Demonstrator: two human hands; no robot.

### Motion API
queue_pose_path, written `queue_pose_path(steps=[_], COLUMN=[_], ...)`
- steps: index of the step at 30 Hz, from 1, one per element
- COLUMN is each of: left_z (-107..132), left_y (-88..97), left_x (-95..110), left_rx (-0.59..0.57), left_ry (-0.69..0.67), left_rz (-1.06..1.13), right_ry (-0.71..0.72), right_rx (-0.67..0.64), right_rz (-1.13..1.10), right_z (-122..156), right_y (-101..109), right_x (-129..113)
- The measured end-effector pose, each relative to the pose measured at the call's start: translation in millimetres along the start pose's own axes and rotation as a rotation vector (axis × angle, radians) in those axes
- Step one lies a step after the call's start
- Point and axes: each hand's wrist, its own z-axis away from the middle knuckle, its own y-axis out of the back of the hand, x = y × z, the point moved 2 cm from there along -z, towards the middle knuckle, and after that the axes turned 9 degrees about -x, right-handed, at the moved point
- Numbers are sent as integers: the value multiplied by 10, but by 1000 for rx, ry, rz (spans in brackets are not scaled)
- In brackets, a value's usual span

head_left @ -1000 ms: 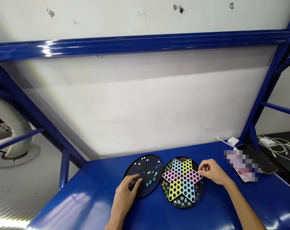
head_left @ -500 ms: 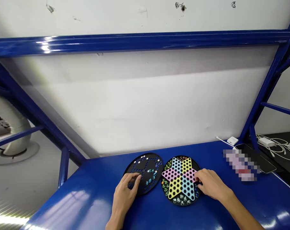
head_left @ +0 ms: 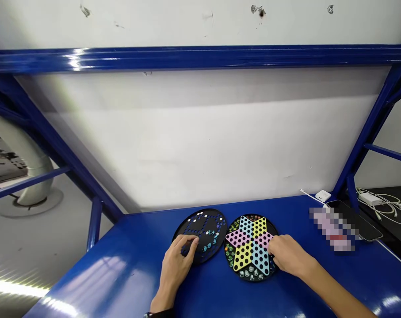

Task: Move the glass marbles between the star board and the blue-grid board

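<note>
My left hand (head_left: 176,265) hovers at the near left edge of a round black board (head_left: 205,260) with blue-ringed holes. Its thumb and index fingertips come together in a pinch; anything between them is too small to see. On that board sit several teal marbles (head_left: 215,238) and white pieces. Beside it lies a round Chinese checkers board (head_left: 243,256) with a pink, yellow and blue star. Green marbles (head_left: 230,256) and clear marbles (head_left: 252,272) fill rim sections. My right hand (head_left: 288,254) has its fingers closed at the board's right edge; their tips are hidden.
Both boards lie on a blue table (head_left: 137,265) in front of a white wall. At the right are a black phone (head_left: 356,221), a blurred pink packet (head_left: 333,229), a white charger (head_left: 322,195) and cables. A blue metal frame (head_left: 200,57) surrounds the table.
The view has shifted slightly. My right hand has lowered its fingers and curled them more at the checkers board's right edge. My left hand keeps its pinch over the other board.
</note>
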Motion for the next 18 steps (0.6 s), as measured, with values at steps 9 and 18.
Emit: queue_pose_path(steps=[9,18], left_z=[-1,187], left_y=[19,-388], left_x=[-9,1192], left_rx=[48,-368], left_ry=[-1,-290], left_rz=[42,128], right_ry=[115,172], right_rx=[86,516], right_rz=[-614,-2166], right_z=[-54,-354], right_y=[48,-176], right_x=[310,836])
